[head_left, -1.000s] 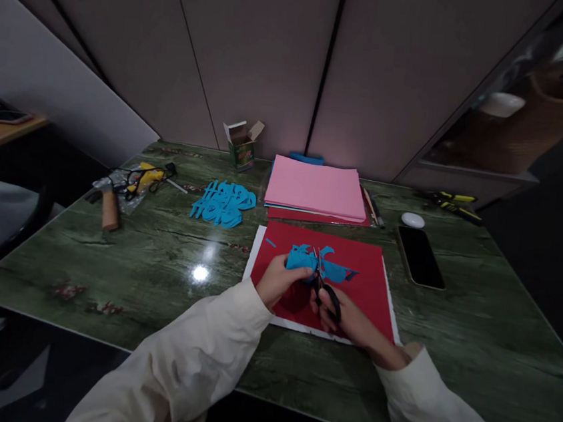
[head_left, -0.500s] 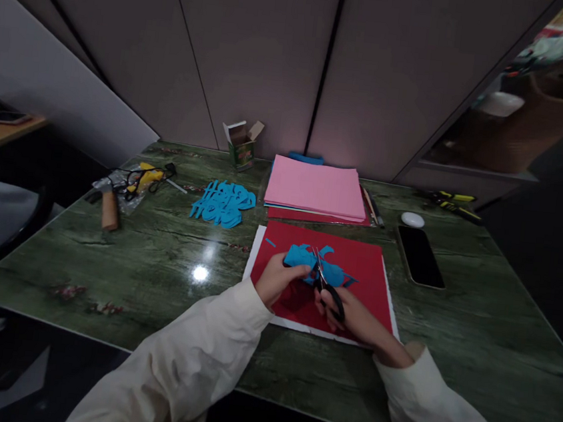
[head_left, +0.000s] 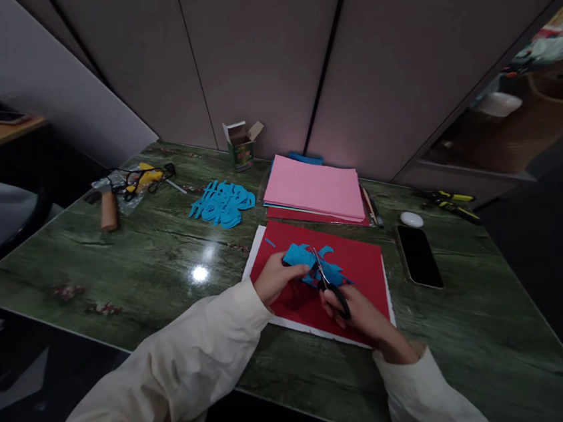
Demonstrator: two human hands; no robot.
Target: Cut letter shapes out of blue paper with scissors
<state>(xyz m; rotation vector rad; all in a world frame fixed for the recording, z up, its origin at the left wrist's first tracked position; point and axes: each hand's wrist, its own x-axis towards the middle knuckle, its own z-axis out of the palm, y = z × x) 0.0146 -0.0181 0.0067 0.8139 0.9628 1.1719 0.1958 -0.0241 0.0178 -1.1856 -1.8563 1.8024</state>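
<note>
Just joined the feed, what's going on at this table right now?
A person's left hand holds a crumpled piece of bright blue paper above a red paper sheet, while their right hand holds black-handled steel scissors with the blades at the blue paper. Blue paper cut-outs lie in a heap on the green marble table, near a stack of pink paper.

Scissors (head_left: 332, 291) partly hidden by R hand (head_left: 351, 314), blue paper (head_left: 297, 256); box label (head_left: 241, 156) too small to read.
</note>
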